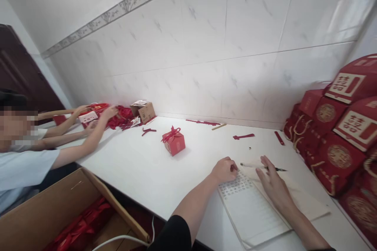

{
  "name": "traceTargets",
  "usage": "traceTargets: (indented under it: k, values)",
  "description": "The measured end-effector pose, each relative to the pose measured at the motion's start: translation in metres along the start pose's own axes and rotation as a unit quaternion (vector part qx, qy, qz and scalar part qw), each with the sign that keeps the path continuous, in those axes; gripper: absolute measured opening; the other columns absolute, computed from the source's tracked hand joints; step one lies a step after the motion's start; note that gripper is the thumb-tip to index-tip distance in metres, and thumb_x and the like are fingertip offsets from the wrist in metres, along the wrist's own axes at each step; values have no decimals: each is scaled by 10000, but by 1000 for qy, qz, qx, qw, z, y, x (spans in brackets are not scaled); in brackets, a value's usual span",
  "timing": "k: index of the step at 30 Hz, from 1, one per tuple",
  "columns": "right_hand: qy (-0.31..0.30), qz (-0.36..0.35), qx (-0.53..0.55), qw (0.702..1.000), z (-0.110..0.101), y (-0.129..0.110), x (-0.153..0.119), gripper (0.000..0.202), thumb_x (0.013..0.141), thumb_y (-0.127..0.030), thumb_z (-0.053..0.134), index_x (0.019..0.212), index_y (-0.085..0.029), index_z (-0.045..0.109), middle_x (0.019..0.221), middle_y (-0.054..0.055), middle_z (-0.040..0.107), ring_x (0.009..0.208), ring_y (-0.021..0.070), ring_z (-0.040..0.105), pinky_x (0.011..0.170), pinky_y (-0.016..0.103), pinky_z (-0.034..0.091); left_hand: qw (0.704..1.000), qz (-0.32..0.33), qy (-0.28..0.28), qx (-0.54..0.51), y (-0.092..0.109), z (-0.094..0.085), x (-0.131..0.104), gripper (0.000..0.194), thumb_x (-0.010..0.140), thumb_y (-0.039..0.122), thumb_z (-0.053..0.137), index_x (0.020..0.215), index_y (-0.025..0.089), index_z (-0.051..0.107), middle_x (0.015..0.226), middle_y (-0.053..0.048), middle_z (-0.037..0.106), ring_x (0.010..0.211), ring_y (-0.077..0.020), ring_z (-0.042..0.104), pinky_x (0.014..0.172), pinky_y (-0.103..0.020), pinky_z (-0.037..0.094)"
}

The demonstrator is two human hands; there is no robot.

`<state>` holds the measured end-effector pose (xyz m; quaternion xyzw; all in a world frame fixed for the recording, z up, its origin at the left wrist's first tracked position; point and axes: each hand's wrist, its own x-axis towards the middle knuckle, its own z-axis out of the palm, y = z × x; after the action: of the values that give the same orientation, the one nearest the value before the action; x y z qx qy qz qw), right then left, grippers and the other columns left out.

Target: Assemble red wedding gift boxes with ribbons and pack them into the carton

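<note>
My left hand [225, 171] rests at the top left corner of an open notebook [259, 207], its fingers curled in and no object showing in them. Rows of handwritten characters fill the upper part of that page. My right hand [275, 182] is over the notebook's right part, thumb and fingers stretched out and apart. A pen [249, 165] with a clear barrel and a dark end runs crosswise behind these fingers; whether they touch it is hard to tell. Left of my hands stands a small red gift box [176, 145] with a ribbon bow.
Red gift boxes and bags [337, 137] are stacked at the right. Ribbon scraps [244, 136] lie near the wall. At left, other people's arms [85, 141] reach over red items [119, 117] beside a small carton [144, 111]. A large cardboard box [38, 207] stands below the table [138, 168].
</note>
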<state>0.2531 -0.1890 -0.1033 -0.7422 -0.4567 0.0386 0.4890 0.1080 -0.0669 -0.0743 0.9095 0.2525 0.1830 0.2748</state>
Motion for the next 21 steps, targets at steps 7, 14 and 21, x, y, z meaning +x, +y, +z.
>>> traceTargets:
  k: [7,14,21]
  values:
    - [-3,-21,15,1000,-1,-8,2,573,841,-513,382,1293,-167,442,1353,146,447,1249,274,417,1020,463,375,1000,16,3,-22,-3,-2,4,186,699,73,492,757,133,658,815,-44,594,685,-129,563,690,-233,466]
    - [-7,-18,0,1000,-5,-12,2,495,850,-455,397,1247,-173,485,1381,139,413,1264,284,390,1023,490,354,1000,6,-1,-26,1,-5,6,181,722,82,477,750,147,643,853,-37,591,702,-122,575,718,-239,474]
    - [-11,-28,-12,999,-5,-10,3,441,856,-441,390,1192,-192,529,1359,122,444,1250,282,404,1032,486,339,1000,6,1,-22,0,-4,6,187,721,81,468,745,148,641,848,-33,593,692,-112,575,694,-226,476]
